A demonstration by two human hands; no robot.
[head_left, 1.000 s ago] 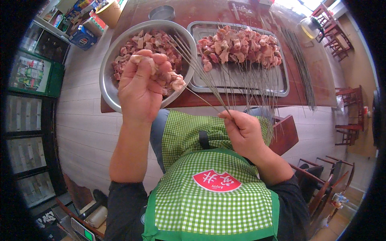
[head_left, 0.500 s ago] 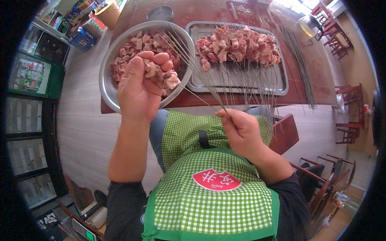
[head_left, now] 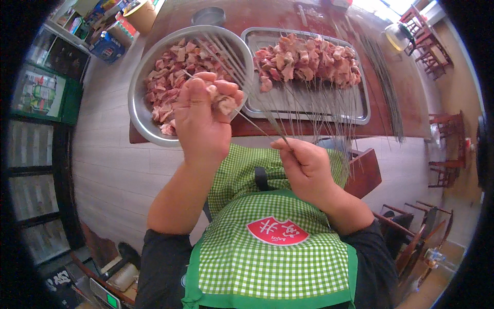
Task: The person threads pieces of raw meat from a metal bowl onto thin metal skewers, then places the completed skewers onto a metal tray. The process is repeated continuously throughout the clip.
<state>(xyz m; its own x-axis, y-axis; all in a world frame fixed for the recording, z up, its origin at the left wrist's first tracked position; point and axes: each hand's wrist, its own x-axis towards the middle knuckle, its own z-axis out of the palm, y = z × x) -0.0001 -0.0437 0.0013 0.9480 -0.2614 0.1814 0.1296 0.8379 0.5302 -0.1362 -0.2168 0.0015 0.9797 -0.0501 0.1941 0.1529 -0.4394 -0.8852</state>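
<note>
My left hand [head_left: 205,126] is closed around small raw meat chunks [head_left: 225,105], above the near right part of a steel bowl [head_left: 135,98]. A thin metal skewer [head_left: 253,125] runs into these chunks, and a pointed tip shows past my fingers. My right hand [head_left: 306,166] pinches that skewer's near end together with a bundle of bare skewers [head_left: 242,69] fanning out over the bowl. Loose cut meat [head_left: 180,57] fills much of the bowl. Beside it, a metal tray [head_left: 272,105] bears a row of meat-loaded skewers [head_left: 309,59], their bare ends sticking out toward me.
More bare skewers [head_left: 385,85] lie along the table's [head_left: 417,110] right side. A small round metal dish [head_left: 208,16] stands behind the bowl, and a glass jug [head_left: 399,35] is at the far right. A wooden stool [head_left: 366,167] is under the near edge.
My left hand has moved right and slightly down, nearer my right hand, its fingers closing further over the meat. A skewer tip now shows beyond them. My right hand has barely moved.
</note>
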